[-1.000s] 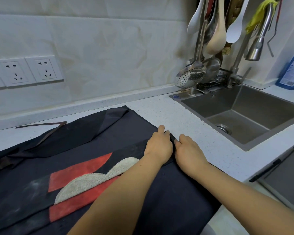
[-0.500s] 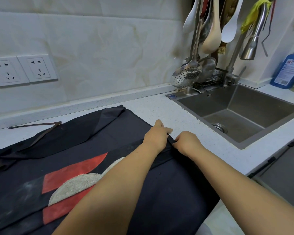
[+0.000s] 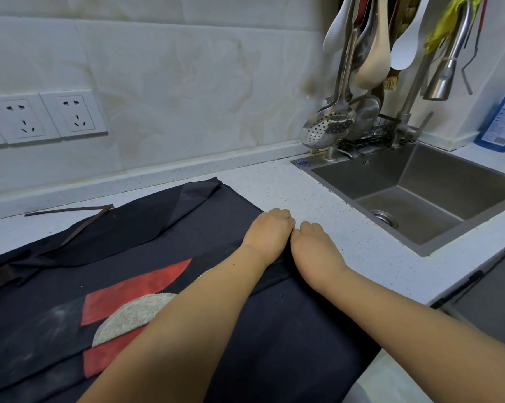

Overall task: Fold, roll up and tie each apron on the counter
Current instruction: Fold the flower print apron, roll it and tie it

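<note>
Dark apron (image 3: 187, 228) lies spread flat on the worktop (image 3: 318, 196), covering the left and middle; its near right corner reaches the worktop's near edge. Left hand (image 3: 270, 231) and right hand (image 3: 315, 248) sit side by side, knuckles almost touching, with fingers curled onto the apron's right edge. A bare strip of worktop runs between that edge and the sink (image 3: 420, 178) to the right. A brown strap (image 3: 68, 210) trails off the apron's far left.
</note>
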Motion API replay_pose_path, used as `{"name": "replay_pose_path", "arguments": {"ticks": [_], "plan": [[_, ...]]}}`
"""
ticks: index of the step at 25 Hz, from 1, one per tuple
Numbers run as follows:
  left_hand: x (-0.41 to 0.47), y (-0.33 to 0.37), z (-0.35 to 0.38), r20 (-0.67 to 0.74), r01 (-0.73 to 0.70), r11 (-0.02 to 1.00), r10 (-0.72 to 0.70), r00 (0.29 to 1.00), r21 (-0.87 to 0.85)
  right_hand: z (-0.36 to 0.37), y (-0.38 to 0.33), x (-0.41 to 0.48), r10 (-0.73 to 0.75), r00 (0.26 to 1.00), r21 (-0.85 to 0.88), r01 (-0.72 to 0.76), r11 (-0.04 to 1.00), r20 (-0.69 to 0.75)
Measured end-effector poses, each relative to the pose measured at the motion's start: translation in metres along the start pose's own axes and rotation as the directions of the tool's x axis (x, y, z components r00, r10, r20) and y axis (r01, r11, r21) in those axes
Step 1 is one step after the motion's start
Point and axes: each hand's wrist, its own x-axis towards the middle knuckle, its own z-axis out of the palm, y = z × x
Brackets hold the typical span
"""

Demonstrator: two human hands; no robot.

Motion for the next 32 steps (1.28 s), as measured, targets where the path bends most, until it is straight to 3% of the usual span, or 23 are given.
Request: {"name": "replay_pose_path", "arguments": {"ticks": [3, 7, 9, 10, 13, 16, 19, 22, 24, 28, 30, 32], "plan": [[-0.007, 0.002, 0.000, 0.037, 0.074, 0.997, -0.073, 0.997, -0.038, 0.007, -0.002, -0.002, -0.019, 0.996, 0.027, 0.021, 0.999, -0.085], [-0.018, 0.004, 0.001, 0.060, 0.100, 0.994, -0.097, 0.993, -0.042, 0.002, -0.010, -0.009, -0.045, 0.998, 0.076, 0.048, 0.996, -0.032], [-0.028, 0.004, -0.001, 0.013, 0.083, 0.996, -0.083, 0.996, 0.025, 0.006, -0.005, -0.008, 0.050, 0.997, 0.235, -0.062, 0.970, 0.056], [-0.034, 0.003, -0.003, -0.001, 0.080, 0.996, -0.080, 0.997, 0.041, 0.005, -0.003, -0.006, 0.144, 0.979, 0.341, -0.186, 0.921, 0.147], [-0.044, -0.002, -0.004, 0.077, 0.086, 0.996, -0.084, 0.993, -0.012, -0.006, 0.009, 0.007, 0.357, 0.884, 0.603, -0.467, 0.647, 0.301], [-0.051, 0.001, 0.003, 0.093, 0.131, 0.991, -0.127, 0.987, -0.035, -0.013, 0.013, 0.018, 0.346, 0.774, 0.547, -0.624, 0.557, 0.531], [-0.054, 0.004, 0.006, 0.038, 0.149, 0.985, -0.146, 0.989, -0.085, -0.016, 0.010, 0.025, 0.344, 0.732, 0.489, -0.661, 0.569, 0.589], [-0.055, 0.002, 0.005, -0.011, 0.187, 0.969, -0.191, 0.982, -0.160, -0.016, 0.004, 0.025, 0.369, 0.784, 0.490, -0.607, 0.626, 0.499], [-0.056, 0.002, 0.004, -0.031, 0.198, 0.962, -0.207, 0.978, -0.187, -0.017, -0.003, 0.021, 0.355, 0.853, 0.463, -0.509, 0.726, 0.382], [-0.060, 0.002, 0.003, -0.056, 0.248, 0.934, -0.271, 0.961, -0.258, -0.016, -0.021, 0.006, 0.156, 0.974, 0.205, -0.188, 0.960, 0.162], [-0.061, 0.002, 0.003, -0.065, 0.240, 0.948, -0.258, 0.964, -0.209, -0.015, -0.028, -0.003, 0.031, 0.992, 0.091, -0.042, 0.995, 0.121], [-0.060, 0.004, 0.003, -0.040, 0.219, 0.966, -0.226, 0.973, -0.138, -0.017, -0.023, -0.002, -0.006, 0.989, 0.104, -0.009, 0.994, 0.148]]}}
